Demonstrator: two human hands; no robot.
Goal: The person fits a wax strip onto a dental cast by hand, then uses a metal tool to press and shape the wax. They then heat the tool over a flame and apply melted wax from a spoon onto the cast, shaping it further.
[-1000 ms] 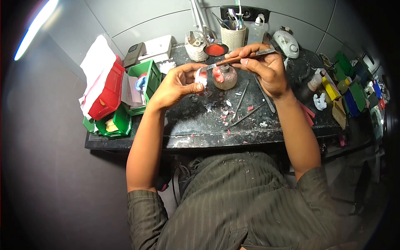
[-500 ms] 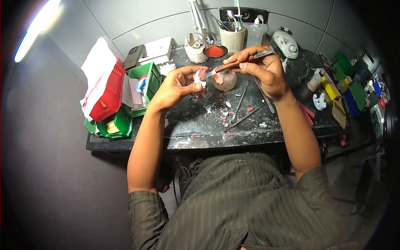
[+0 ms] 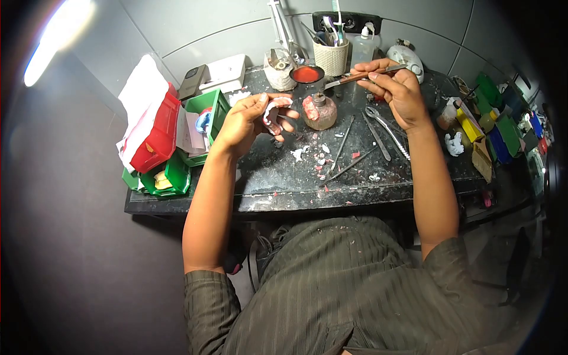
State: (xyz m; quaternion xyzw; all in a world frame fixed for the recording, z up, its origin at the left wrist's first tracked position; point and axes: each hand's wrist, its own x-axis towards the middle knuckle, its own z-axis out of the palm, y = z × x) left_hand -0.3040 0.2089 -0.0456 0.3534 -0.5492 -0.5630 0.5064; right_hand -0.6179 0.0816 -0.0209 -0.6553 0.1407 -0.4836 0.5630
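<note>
My left hand (image 3: 245, 123) is closed round a curved pink and white dental piece (image 3: 276, 113), held above the bench left of a round glass burner (image 3: 321, 113) with pink wax on its side. In my right hand (image 3: 397, 94) is a wooden-handled wax knife (image 3: 360, 76), its blade pointing left, close to the burner's top. Behind the burner lies a black dish of red wax (image 3: 306, 74). Metal tools, among them a long spatula (image 3: 377, 137), lie on the bench below my right hand.
Red bin (image 3: 155, 139) and green bins (image 3: 173, 176) stand at the left, near a phone (image 3: 193, 81). At the back are a woven cup of brushes (image 3: 331, 58) and a clear bottle (image 3: 362, 47). Wax scraps and crumpled paper (image 3: 454, 144) lie on the black bench (image 3: 266, 198).
My right hand has moved right and away from the dental piece, bringing the knife blade near the burner top. My left hand has turned the piece, showing its curved shape.
</note>
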